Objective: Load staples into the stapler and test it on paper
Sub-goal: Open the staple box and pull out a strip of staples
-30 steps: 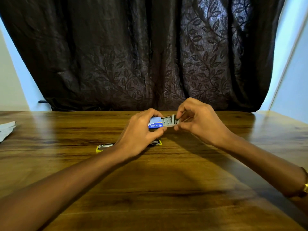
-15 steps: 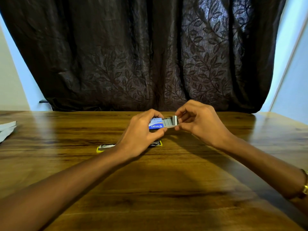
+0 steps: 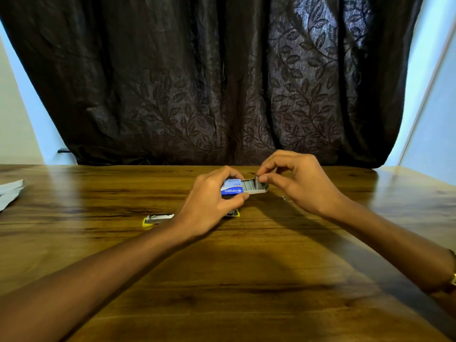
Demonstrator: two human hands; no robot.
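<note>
Two hands meet above mid-frame: the left hand point(image 3: 209, 206) grips a blue staple box point(image 3: 231, 188) with its grey tray slid out, while the right hand point(image 3: 299, 180) pinches a staple strip point(image 3: 256, 181) upright in the tray. The yellow-edged metal stapler point(image 3: 158, 218) lies on the glossy wooden counter point(image 3: 246, 280), partly hidden beneath the left wrist. White paper point(image 3: 9, 193) sits at the left edge.

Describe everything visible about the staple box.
The staple box is a small cardboard-looking box held above the wooden table. Its blue sleeve with white lettering sits in the grip of the left hand. A pale inner tray is slid out to the right, showing rows of grey staples. The right hand pinches an upright strip of staples at the tray's open end. The box lies roughly level.
</note>
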